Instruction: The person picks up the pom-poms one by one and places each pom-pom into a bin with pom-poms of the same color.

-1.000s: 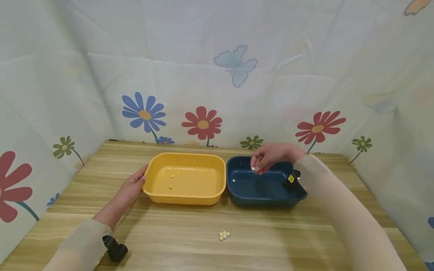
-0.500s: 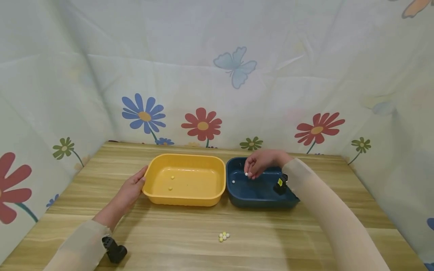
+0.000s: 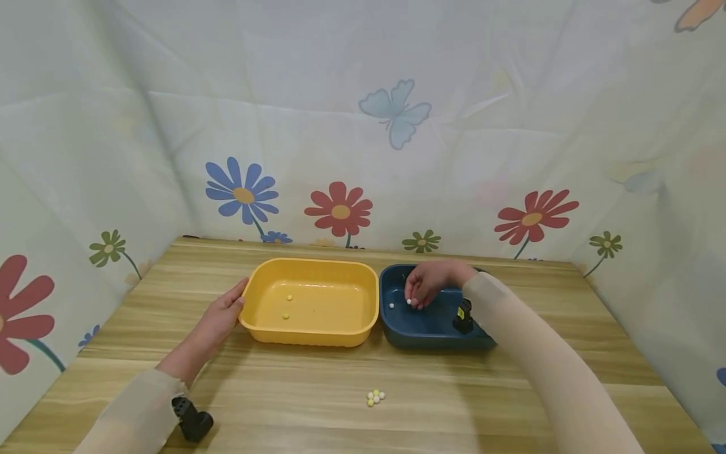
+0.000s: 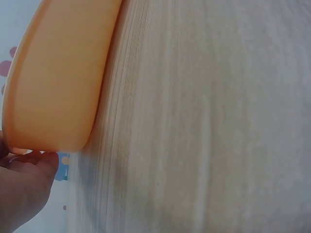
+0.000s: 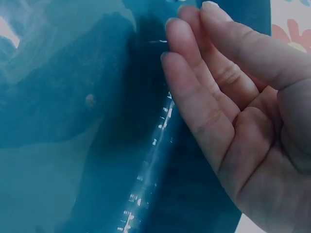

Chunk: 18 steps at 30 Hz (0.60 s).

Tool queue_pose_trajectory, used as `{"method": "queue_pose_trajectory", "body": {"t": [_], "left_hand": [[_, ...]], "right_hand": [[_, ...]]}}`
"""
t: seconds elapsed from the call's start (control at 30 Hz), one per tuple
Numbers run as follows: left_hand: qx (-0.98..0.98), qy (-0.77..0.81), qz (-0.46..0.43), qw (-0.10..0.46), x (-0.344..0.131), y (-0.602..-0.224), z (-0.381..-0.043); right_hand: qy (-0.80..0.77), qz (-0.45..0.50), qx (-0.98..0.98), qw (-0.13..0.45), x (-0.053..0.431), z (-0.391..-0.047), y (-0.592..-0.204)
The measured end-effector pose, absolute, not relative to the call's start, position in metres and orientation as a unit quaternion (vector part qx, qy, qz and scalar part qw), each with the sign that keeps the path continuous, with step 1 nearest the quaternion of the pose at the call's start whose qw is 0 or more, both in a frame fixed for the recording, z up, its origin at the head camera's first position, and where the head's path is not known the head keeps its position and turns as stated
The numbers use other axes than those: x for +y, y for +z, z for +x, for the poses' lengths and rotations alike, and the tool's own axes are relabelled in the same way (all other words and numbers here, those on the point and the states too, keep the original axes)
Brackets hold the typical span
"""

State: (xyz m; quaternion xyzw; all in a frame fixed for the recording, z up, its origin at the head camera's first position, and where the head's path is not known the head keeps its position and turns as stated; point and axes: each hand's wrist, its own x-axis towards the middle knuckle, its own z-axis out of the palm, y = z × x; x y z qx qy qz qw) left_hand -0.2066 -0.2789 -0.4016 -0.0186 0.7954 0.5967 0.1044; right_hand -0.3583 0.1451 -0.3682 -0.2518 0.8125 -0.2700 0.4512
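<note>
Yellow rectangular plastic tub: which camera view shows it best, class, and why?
The head view: it shows the yellow rectangular plastic tub nearly whole, with its rim, interior and two small yellow beads inside. The left wrist view shows only part of its outside, looking orange; the right wrist view shows none of it.

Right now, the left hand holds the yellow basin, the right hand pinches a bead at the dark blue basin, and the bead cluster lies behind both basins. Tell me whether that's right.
Not quite: the head view shows the bead cluster on the table in front of, not behind, the yellow basin and dark blue basin. The rest stands.
</note>
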Motion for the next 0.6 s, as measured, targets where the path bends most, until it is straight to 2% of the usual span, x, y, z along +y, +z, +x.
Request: {"method": "queue_pose_trajectory", "body": {"t": [0.6], "left_hand": [[0.8,0.59,-0.015,0.103,-0.279,-0.402,-0.206]], "right_hand": [[-0.227,-0.245,0.845,0.418,0.136,-0.357,-0.38]]}}
